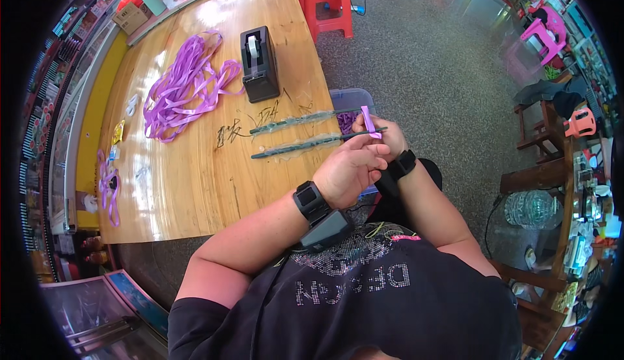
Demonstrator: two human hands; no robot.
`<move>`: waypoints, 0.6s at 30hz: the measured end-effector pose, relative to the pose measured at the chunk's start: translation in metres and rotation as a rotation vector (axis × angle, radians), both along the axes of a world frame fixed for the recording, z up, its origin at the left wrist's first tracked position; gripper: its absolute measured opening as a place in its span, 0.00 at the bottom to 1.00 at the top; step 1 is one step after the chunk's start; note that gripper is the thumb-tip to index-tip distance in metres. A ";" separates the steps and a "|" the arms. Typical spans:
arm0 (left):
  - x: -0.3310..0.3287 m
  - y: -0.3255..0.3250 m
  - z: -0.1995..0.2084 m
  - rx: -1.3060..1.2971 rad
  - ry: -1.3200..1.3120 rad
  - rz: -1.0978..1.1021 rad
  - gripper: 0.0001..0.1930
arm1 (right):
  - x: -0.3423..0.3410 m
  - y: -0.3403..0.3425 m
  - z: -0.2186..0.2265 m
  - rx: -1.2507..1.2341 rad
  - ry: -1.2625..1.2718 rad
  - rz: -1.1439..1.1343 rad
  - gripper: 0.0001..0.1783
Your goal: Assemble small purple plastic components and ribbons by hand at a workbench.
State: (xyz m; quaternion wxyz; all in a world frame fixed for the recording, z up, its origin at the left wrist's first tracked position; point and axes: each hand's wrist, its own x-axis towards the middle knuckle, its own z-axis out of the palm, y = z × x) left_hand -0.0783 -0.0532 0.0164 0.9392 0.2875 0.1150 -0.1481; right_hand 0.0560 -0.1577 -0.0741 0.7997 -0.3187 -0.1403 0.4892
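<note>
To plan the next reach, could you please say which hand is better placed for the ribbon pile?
Probably the left hand: it lies nearer the ribbon pile, while the right hand is farther right.

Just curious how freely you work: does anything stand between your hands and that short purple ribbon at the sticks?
Nothing visible does: the short ribbon is right at the right hand, with the left hand close by. The tape dispenser stands aside.

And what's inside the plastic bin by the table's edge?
Purple strips show inside the plastic bin. The left hand and right hand hide much of its interior, and whatever lies beneath the strips can't be seen.
</note>
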 end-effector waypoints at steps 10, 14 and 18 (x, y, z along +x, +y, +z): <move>0.002 0.000 -0.005 -0.018 -0.015 -0.011 0.18 | -0.001 -0.004 0.007 -0.243 0.065 -0.130 0.16; 0.000 0.002 -0.004 -0.015 -0.060 -0.032 0.18 | -0.007 -0.008 0.024 -0.240 0.159 -0.109 0.15; 0.001 0.002 -0.008 -0.013 -0.027 -0.010 0.19 | -0.001 -0.011 0.022 -0.185 0.119 -0.096 0.15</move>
